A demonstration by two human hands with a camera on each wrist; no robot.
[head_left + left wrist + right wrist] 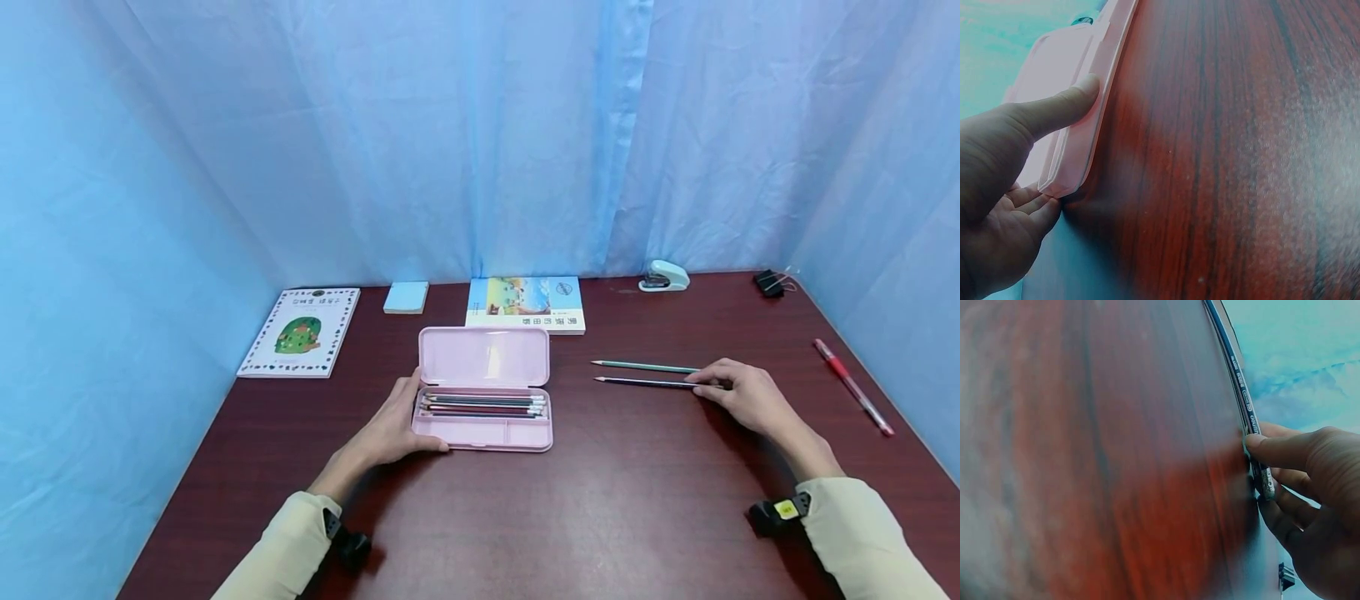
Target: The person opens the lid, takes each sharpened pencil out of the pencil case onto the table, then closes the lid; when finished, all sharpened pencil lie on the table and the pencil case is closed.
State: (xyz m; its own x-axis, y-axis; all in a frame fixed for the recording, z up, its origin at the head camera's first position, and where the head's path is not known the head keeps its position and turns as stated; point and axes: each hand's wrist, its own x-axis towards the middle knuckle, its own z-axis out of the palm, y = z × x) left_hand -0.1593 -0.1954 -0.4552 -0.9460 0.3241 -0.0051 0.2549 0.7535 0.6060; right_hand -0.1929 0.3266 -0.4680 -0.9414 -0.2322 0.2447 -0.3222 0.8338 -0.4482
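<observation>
One dark pencil: pinched by your right hand
Green pencil: beside that pinch
Pencil case: gripped by your left hand

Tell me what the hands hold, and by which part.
The right hand pinches the dark pencil near its unsharpened end; the left hand grips the pink pencil case at its left end.

Pink pencil case open, lid back, w/ several pencils inside. Dark pencil & green pencil approx. parallel to its R, tips L.
</observation>
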